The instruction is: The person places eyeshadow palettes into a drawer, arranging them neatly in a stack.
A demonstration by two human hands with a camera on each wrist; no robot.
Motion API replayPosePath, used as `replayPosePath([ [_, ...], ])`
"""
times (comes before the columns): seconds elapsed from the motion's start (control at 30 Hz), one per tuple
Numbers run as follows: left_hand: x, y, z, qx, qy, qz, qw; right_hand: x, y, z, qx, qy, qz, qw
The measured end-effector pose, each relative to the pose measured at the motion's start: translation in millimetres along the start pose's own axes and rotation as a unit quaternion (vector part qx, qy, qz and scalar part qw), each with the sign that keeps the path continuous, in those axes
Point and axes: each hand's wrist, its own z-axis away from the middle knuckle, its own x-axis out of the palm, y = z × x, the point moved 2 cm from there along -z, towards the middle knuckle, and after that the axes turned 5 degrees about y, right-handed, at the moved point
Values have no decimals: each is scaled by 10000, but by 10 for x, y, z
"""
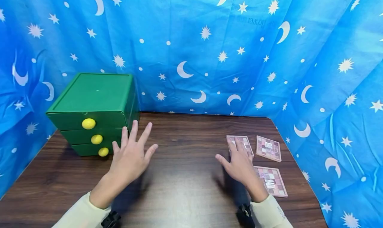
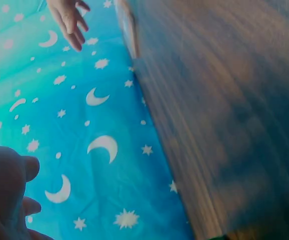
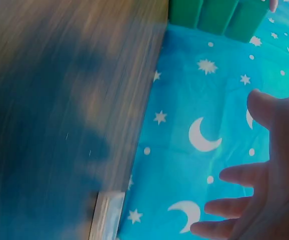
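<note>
With its fingers spread, my left hand (image 1: 131,156) hovers near the right front of a green drawer box (image 1: 92,93). Three yellow knobs mark that box's drawers, among them the top knob (image 1: 88,123); all drawers look closed. My right hand (image 1: 240,163), fingers extended, is over the left side of a group of three flat pink palettes. It partly covers the back-left palette (image 1: 244,142); contact cannot be told. Beside it lie the back-right palette (image 1: 268,148) and the front palette (image 1: 272,181). Neither hand holds anything, as the right wrist view of the right hand (image 3: 279,175) also shows.
Everything stands on a dark wooden table (image 1: 182,174). A blue curtain (image 1: 179,38) with white moons and stars surrounds its back and sides. Dark wrist straps, such as the left strap (image 1: 110,219), sit at both cuffs.
</note>
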Motion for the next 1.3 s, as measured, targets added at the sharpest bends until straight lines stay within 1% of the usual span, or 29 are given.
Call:
replayPosePath([
  [0.03, -29, -18, -4, -15, 113, 19, 9999, 15, -32, -13, -13, 45, -108, 9999],
  [0.13, -137, -69, -10, 8, 587, 43, 9983, 66, -139, -60, -111, 248, -387, 9989],
  [0.27, -303, -148, -5, -3, 1300, 154, 9914, 135, -292, -124, -266, 446, -762, 9957],
  [0.37, -415, -235, -7, -155, 1581, 287, 9869, 190, -414, -158, -376, 536, -1072, 9921],
  [0.43, -484, -316, -16, -316, 1661, 385, 9848, 235, -495, -178, -453, 575, -1261, 9893],
  [0.5, -557, -415, -26, -547, 1694, 473, 9829, 290, -571, -202, -560, 602, -1434, 9862],
  [0.6, -688, -578, -30, -941, 1846, 635, 9762, 376, -699, -243, -693, 584, -1717, 9810],
  [0.67, -794, -687, -22, -1231, 1984, 762, 9694, 432, -798, -273, -779, 568, -1963, 9758],
  [0.73, -900, -784, -11, -1559, 2156, 867, 9600, 491, -906, -303, -809, 538, -2203, 9706],
  [0.8, -999, -864, -9, -1926, 2252, 951, 9503, 551, -1021, -334, -826, 470, -2533, 9627],
  [0.9, -1105, -969, -27, -2428, 2309, 1104, 9357, 637, -1204, -376, -750, 303, -3029, 9496],
  [0.97, -1157, -1057, -33, -2676, 2272, 1243, 9281, 698, -1355, -401, -704, 191, -3290, 9415],
  [1.03, -1183, -1158, -54, -2847, 2217, 1376, 9224, 757, -1515, -426, -645, 126, -3461, 9359],
  [1.13, -1169, -1348, -100, -3048, 2136, 1502, 9159, 839, -1775, -456, -584, 28, -3718, 9265],
  [1.23, -1112, -1531, -134, -3187, 2071, 1596, 9111, 909, -2043, -472, -582, -148, -4006, 9143],
  [1.3, -1058, -1607, -142, -3188, 2119, 1671, 9086, 946, -2198, -466, -563, -358, -4114, 9090],
])
